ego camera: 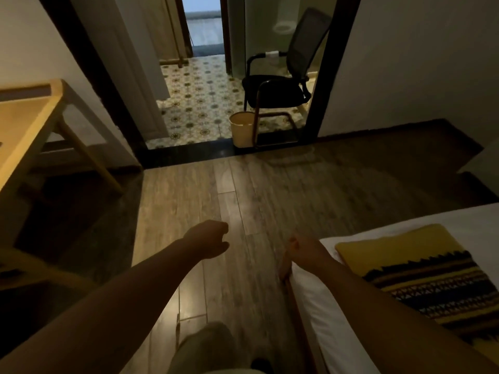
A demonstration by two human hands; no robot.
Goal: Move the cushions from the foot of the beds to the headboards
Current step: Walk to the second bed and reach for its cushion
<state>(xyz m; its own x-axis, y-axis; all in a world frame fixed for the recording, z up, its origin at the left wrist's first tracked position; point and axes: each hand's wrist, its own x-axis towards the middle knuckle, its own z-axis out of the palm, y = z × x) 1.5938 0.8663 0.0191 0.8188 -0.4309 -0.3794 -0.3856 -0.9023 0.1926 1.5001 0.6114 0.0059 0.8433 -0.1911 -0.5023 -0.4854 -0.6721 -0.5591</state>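
A yellow cushion (pixel 421 273) with dark patterned stripes lies flat on the white bed (pixel 326 300) at the lower right, near the bed's corner. My right hand (pixel 302 251) hovers just left of that corner, fingers curled shut, holding nothing, a short way from the cushion. Over the wooden floor in the middle, my left hand (pixel 209 238) is held out as a loose fist with nothing in it. Only this one cushion and one corner of a bed are in view.
A wooden desk (pixel 24 122) stands at the left. Ahead, a doorway opens onto patterned tiles, where a black office chair (pixel 280 85) and a yellow bin (pixel 241 128) stand. A dark chair edge (pixel 16 268) sits at the lower left. Wooden floor (pixel 243 190) runs between desk and bed.
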